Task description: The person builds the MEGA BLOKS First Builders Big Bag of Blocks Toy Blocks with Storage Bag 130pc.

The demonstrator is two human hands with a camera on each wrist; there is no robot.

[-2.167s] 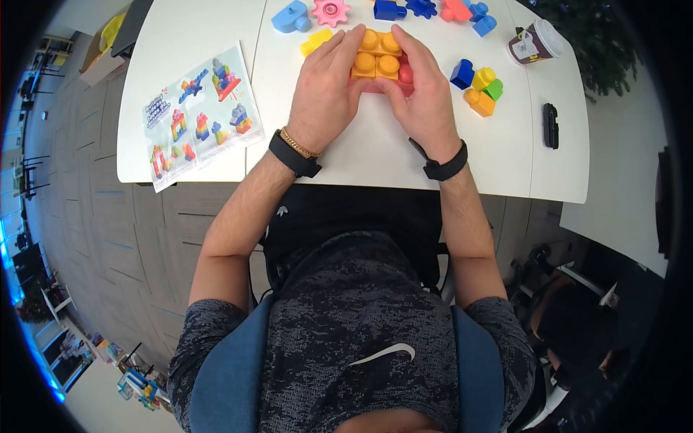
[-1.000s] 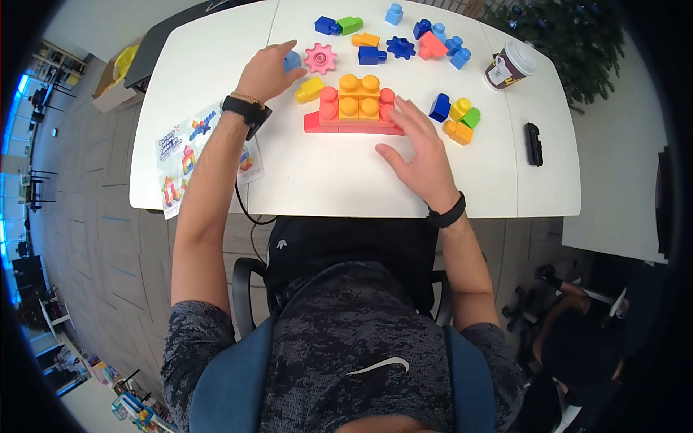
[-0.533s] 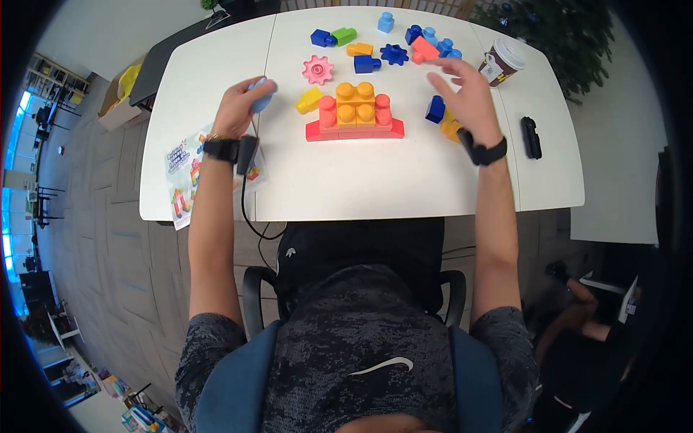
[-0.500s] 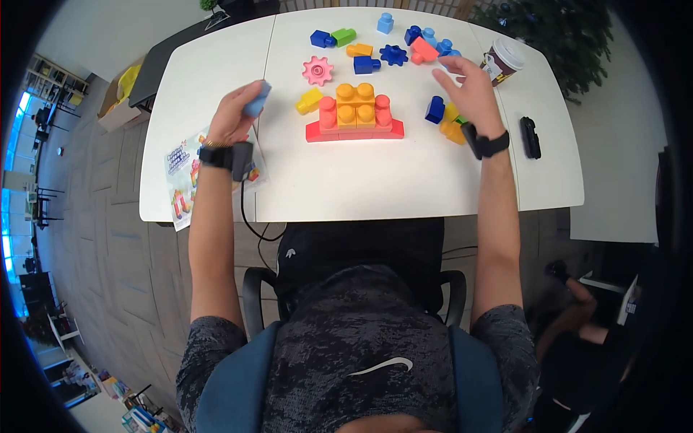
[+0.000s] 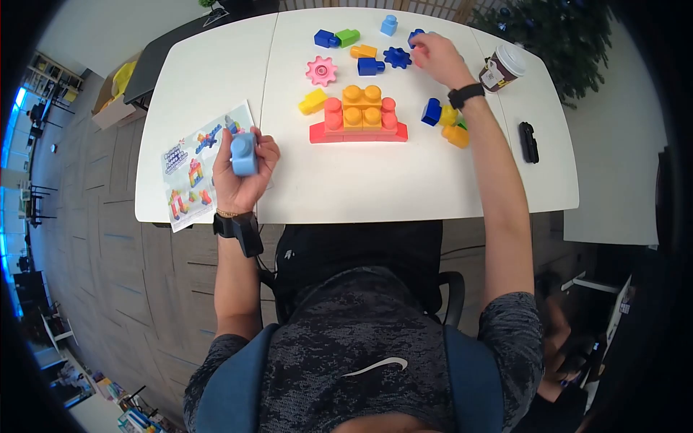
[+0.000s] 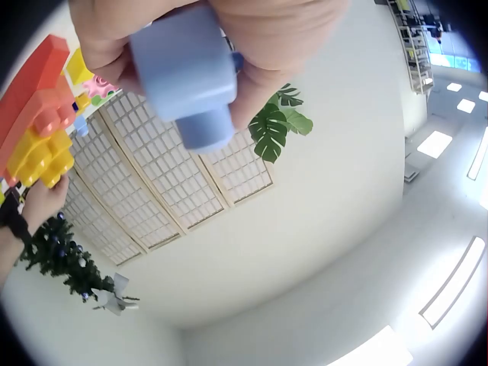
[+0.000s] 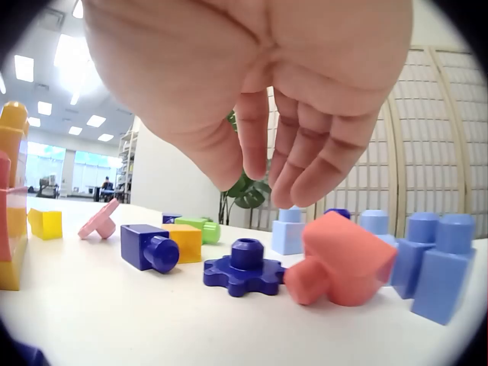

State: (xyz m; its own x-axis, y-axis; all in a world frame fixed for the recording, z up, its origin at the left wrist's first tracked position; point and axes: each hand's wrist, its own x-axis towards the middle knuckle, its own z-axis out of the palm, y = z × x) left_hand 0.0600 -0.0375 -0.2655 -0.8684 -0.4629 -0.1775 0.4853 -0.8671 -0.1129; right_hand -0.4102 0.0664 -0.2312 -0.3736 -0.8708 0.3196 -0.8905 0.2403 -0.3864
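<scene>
In my left hand (image 5: pixel 244 173), palm up over the sheet's right edge, I grip a light blue block (image 5: pixel 244 154); the left wrist view shows the block (image 6: pixel 187 65) between fingers and thumb. My right hand (image 5: pixel 442 60) reaches over the back right blocks, fingers hanging down and apart. From the right wrist view, that hand (image 7: pixel 259 99) holds nothing, above a coral block (image 7: pixel 343 259) and a dark blue gear (image 7: pixel 244 267). A stack of orange blocks (image 5: pixel 362 117) on a red and coral base (image 5: pixel 359 136) stands mid-table.
A printed sheet (image 5: pixel 189 155) lies at the left. Yellow (image 5: pixel 313 101), dark blue (image 5: pixel 371 66) and green (image 5: pixel 348 37) blocks and a pink gear (image 5: pixel 321 71) lie around the stack. On the right are a paper cup (image 5: pixel 501 68) and a black object (image 5: pixel 528 142).
My left hand has drawn back toward the table's front edge with the light blue block, turning palm up. My right hand has moved up and left, over the coral block.
</scene>
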